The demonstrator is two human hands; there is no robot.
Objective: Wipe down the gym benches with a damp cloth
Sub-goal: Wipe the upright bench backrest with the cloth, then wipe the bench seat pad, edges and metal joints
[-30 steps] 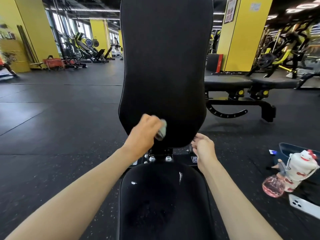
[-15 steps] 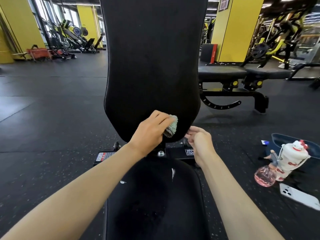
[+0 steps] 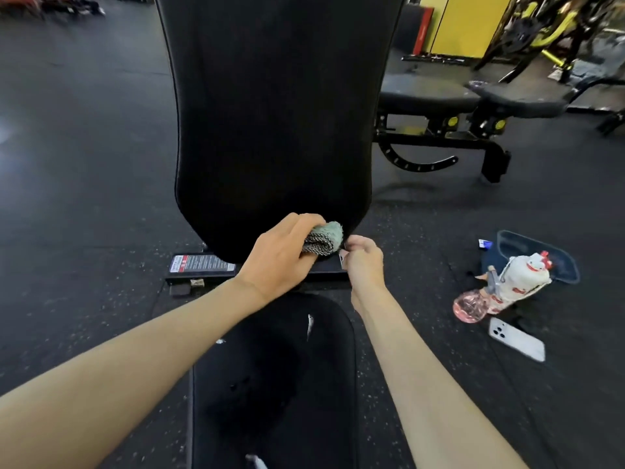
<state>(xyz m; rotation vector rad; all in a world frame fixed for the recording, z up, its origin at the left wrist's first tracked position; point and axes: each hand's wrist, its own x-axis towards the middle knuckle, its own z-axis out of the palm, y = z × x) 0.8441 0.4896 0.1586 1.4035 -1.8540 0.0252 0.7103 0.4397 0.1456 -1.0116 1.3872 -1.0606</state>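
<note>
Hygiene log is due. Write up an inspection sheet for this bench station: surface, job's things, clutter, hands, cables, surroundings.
Surface: black backrest pad stands upright; seat pad below it carries white marks.
Job's things: folded green-grey cloth held at the backrest's lower edge.
Clutter: on the floor to the right lie a pink spray bottle, white patterned flask, white phone and dark blue tray.
Hands: left hand grips the cloth; right hand is curled at the backrest's lower right corner, hold unclear.
Cables: nothing seen.
Surroundings: second bench behind on the right, yellow pillar beyond it.
</note>
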